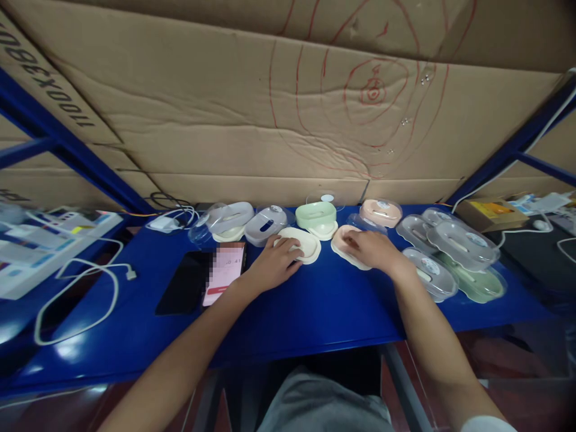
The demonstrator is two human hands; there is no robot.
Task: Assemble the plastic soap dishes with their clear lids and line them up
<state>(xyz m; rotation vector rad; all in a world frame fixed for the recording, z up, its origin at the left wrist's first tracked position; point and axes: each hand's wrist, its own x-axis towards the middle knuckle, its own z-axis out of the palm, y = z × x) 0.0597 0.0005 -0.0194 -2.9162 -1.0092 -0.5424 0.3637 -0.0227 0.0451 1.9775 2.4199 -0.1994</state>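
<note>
My left hand lies with its fingers apart over a cream oval plastic base on the blue table. My right hand has curled fingers pressed together at the hollow of a pale pink oval piece; what lies between the fingertips is hidden. Just behind and between the hands, a light green oval container rests partly over another cream base. A peach oval container sits behind my right hand, and a grey one with a clear cover is behind my left.
At the right are stacked grey containers with clear covers, plus a green one. A phone and a black flat object lie left. White cable loops farther left. Cardboard walls the back.
</note>
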